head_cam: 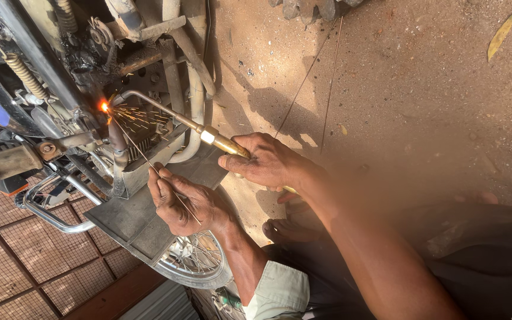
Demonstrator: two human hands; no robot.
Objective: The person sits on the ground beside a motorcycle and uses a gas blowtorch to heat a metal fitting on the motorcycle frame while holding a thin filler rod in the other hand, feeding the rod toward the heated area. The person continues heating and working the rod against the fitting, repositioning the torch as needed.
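At the motorcycle frame (60, 77), flame tip glowing orange on a joint (104, 107), sparks spraying right across the engine fins (143, 127).

Right hand (268, 163): fingers wrapped tight around the brass handle of the gas torch (208, 135). Torch neck runs up-left from the hand and bends at the tip into the glowing spot.

Left hand (182, 201): fingers pinched together on a thin filler rod (149, 163). Rod slants up-left from the hand to the same spot, far end at or just short of the flame; glare makes it hard to tell which.

Left hand sits over a flat grey metal plate (131, 219) that lies below the engine. Spoked wheel (194, 261) just under the left wrist. Coil spring (22, 71) on the frame at upper left. Chrome bar (48, 213) loops lower left, over a mesh panel (13, 261).

Ground is packed dirt (416, 89). Two more thin rods (321, 77) lie on it, well right of the torch. Bare foot (282, 228) tucked below the right forearm.
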